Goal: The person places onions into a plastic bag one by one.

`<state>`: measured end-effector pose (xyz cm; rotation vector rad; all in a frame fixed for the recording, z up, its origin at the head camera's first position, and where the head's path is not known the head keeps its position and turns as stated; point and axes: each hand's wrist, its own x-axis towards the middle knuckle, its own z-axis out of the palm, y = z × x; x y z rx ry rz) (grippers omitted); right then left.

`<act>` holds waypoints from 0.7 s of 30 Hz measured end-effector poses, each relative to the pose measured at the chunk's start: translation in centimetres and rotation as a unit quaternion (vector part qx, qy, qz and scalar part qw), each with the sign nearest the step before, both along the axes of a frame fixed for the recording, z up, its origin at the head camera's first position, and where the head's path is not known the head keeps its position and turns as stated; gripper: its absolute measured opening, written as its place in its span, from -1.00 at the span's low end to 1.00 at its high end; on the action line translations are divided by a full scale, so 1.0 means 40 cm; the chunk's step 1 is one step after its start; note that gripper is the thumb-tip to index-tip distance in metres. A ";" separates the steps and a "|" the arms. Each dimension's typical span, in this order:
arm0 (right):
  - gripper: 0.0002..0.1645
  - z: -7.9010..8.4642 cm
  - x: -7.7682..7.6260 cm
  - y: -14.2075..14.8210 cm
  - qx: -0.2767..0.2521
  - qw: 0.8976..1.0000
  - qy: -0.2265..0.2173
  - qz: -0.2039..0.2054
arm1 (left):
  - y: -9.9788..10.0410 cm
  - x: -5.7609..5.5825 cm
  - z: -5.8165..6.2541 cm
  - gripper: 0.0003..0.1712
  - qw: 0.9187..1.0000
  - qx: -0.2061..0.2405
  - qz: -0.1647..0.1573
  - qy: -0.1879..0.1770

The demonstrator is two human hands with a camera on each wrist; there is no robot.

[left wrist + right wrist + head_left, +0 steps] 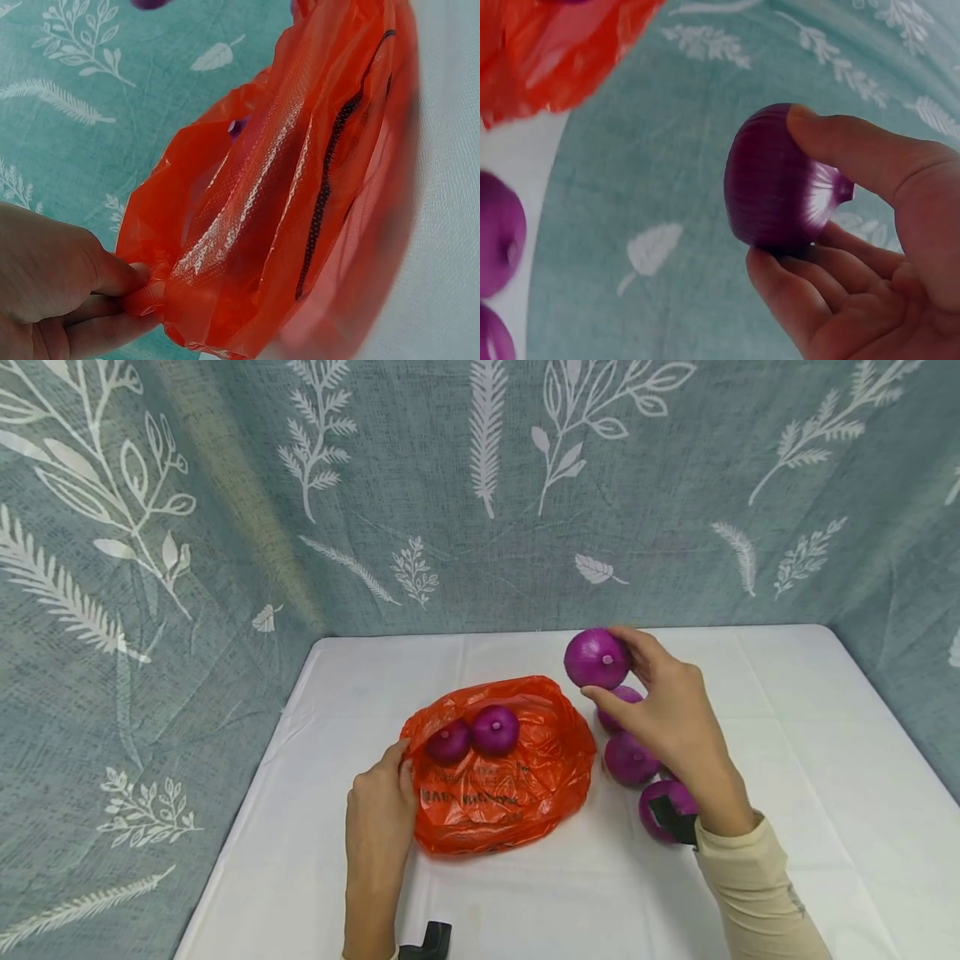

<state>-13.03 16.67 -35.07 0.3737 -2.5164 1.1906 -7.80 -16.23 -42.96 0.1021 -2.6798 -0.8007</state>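
Observation:
An orange-red plastic bag (540, 777) lies with its mouth spread on the table, and two purple onions (496, 730) sit inside it. My left hand (381, 797) pinches the bag's left rim between thumb and fingers, as the left wrist view shows up close (67, 289). Off to the right, my right hand (671, 714) holds another purple onion (597, 658) between thumb and fingertips, raised above the table beyond the bag's right side. In the right wrist view that onion (776, 184) shows its stem end toward the palm.
Several more purple onions (632, 760) stand in a row right of the bag, partly hidden under my right hand and wrist. A white cloth (322, 710) covers the table. Blue-green leaf-print fabric (420, 468) hangs behind it and at both sides.

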 end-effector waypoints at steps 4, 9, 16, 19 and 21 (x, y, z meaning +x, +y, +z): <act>-0.08 -0.028 -0.001 -0.042 0.044 0.999 -0.019 -0.006 | -0.001 0.000 -0.002 -0.64 1.000 0.000 -0.002 0.003; -0.08 -0.073 -0.006 -0.103 0.070 0.995 -0.073 -0.004 | 0.000 -0.002 0.001 -0.63 1.000 0.004 0.000 -0.003; -0.09 -0.141 -0.023 -0.165 0.084 0.991 -0.101 -0.003 | -0.004 -0.002 0.001 -0.63 1.000 0.009 0.001 -0.007; -0.08 -0.160 -0.029 -0.173 0.098 0.989 -0.113 -0.010 | -0.005 -0.001 0.002 -0.63 1.000 0.012 0.001 -0.009; -0.09 -0.172 -0.033 -0.177 0.107 0.987 -0.116 -0.012 | -0.006 -0.001 0.003 -0.63 1.000 0.012 0.000 -0.011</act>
